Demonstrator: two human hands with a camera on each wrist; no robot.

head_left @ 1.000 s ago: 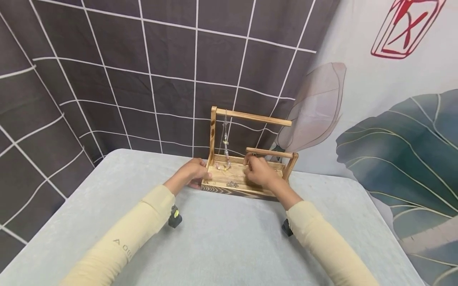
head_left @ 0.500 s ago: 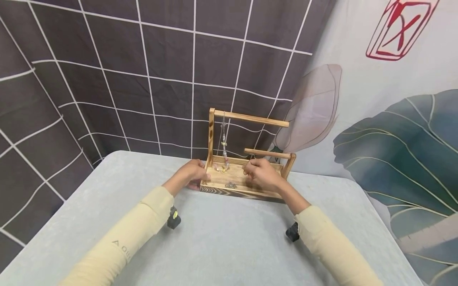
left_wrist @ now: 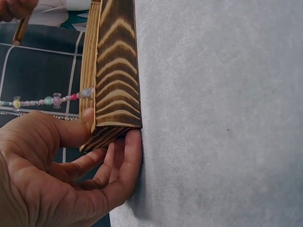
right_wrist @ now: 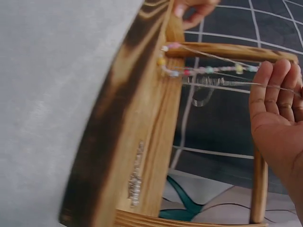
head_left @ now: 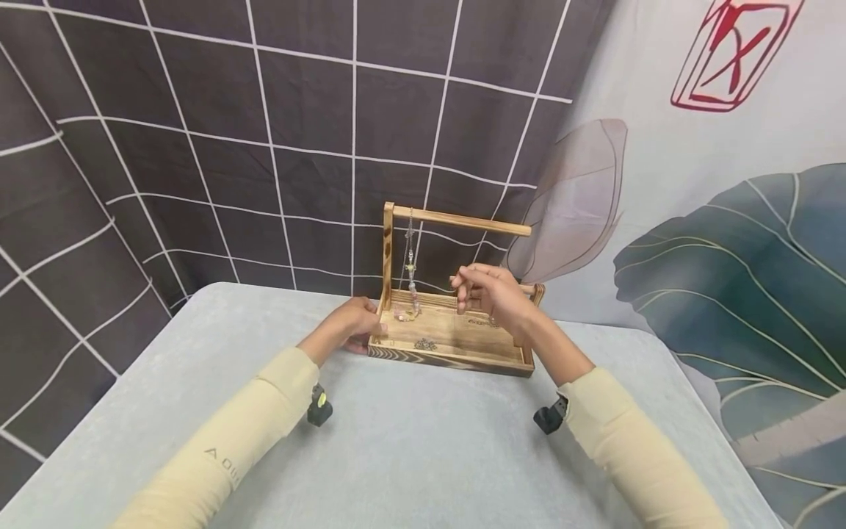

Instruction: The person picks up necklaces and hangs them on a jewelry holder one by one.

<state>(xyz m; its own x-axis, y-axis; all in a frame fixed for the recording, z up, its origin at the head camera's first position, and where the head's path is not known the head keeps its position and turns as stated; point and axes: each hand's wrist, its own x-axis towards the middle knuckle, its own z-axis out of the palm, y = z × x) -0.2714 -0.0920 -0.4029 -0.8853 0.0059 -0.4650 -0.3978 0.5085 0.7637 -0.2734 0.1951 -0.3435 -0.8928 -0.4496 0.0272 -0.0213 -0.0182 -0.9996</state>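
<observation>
A wooden jewelry stand [head_left: 456, 360] with a shallow tray base and two bars sits on the table. My left hand [head_left: 360, 321] grips the tray's left end, thumb over the rim, as the left wrist view shows. A beaded necklace [head_left: 411, 275] hangs from the tall bar, its lower end in the tray. My right hand [head_left: 492, 294] is raised over the tray's right half, in front of the short bar. In the right wrist view a thin chain [right_wrist: 206, 82], blurred, hangs from its curled fingers [right_wrist: 265, 90]; the thumb is hidden.
Two small heaps lie in the tray: a dark one [head_left: 426, 344] near the front and another [head_left: 485, 322] at the right, silvery chain in the right wrist view. A grey cloth covers the table [head_left: 423, 455]. A dark grid curtain [head_left: 297, 147] hangs close behind the stand.
My right hand has risen from low in the tray and its fingers have partly unbent, uncovering the heap at the right. The left hand stays on the tray's end.
</observation>
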